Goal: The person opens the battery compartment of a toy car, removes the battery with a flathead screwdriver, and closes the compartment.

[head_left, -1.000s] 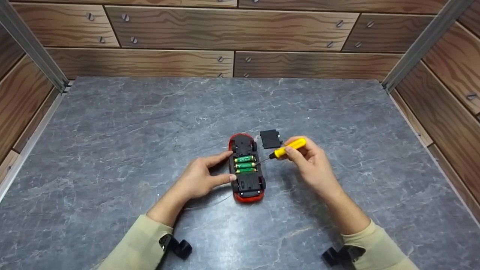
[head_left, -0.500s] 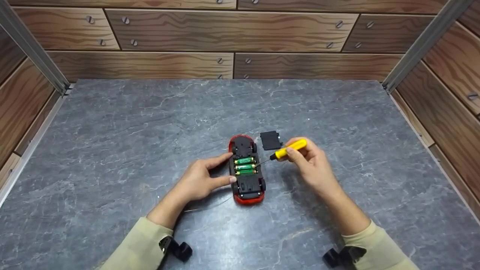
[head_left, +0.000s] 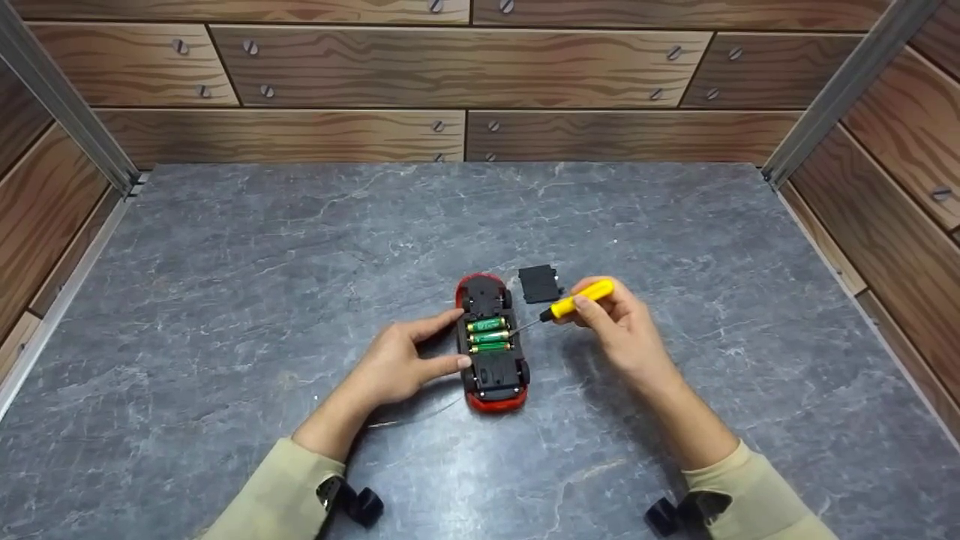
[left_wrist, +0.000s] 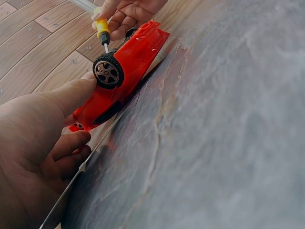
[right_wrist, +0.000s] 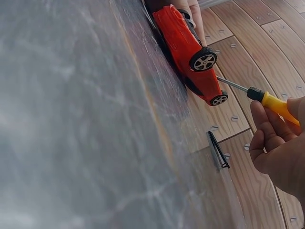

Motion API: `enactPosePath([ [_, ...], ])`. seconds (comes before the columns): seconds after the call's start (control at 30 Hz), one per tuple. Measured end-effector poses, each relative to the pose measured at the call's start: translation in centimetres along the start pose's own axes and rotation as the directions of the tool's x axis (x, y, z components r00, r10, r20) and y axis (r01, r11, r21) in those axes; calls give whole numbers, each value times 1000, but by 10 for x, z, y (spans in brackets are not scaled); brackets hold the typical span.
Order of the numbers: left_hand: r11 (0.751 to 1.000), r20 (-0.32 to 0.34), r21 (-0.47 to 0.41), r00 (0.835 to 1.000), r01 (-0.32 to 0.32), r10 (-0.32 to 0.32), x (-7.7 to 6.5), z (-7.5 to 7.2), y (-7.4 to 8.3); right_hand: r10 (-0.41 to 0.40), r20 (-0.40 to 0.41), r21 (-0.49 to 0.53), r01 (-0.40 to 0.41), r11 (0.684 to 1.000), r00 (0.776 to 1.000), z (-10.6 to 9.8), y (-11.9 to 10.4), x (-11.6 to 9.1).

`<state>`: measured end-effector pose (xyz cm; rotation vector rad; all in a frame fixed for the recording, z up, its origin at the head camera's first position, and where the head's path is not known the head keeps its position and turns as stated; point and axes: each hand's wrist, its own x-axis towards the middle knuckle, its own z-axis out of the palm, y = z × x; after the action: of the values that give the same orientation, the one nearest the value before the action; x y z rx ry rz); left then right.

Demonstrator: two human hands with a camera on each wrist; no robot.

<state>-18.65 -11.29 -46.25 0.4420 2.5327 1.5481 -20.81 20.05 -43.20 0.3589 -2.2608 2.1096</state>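
Observation:
A red toy car [head_left: 499,403] lies wheels up on the table, its black underside facing me. Three green batteries [head_left: 489,338] sit in its uncovered battery compartment. My left hand [head_left: 397,361] holds the car by its left side, thumb near one wheel [left_wrist: 107,70] and index finger farther up. In my right hand [head_left: 626,330] is a yellow-handled screwdriver [head_left: 581,298], pinched between thumb and fingers. Its thin metal shaft [right_wrist: 232,84] slants down to the left, with the tip at the right end of the middle battery.
A black battery cover [head_left: 539,283] lies on the grey marbled table [head_left: 300,240], just beyond the screwdriver. A thin clear strand [head_left: 420,418] runs between the left wrist and the car. Wood-patterned panels [head_left: 465,67] stand around the back and sides.
The whole head view has shifted slightly, so everything sits a little lower in it. Both hands, the car and the screwdriver keep nearly the same places relative to one another.

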Motion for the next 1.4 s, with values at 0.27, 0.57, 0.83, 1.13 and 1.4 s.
enactPosePath([
  [0.27,1000,-2,3,1000,0,0,0,1,-1,29,-16,34,-28,999,999,0,2,1],
  [0.57,1000,-1,11,1000,6,-6,-1,0,1,39,-25,58,-37,998,999,0,2,1],
  [0.83,1000,-9,18,1000,2,-2,0,1,-2,91,-54,35,-89,995,994,-1,5,2],
  [1.13,1000,-8,18,1000,-1,1,0,0,-1,80,-57,29,-79,996,995,-1,4,2],
  [1.4,1000,-5,6,1000,-1,1,0,-1,-1,72,-50,28,-70,997,996,-2,6,2],
])
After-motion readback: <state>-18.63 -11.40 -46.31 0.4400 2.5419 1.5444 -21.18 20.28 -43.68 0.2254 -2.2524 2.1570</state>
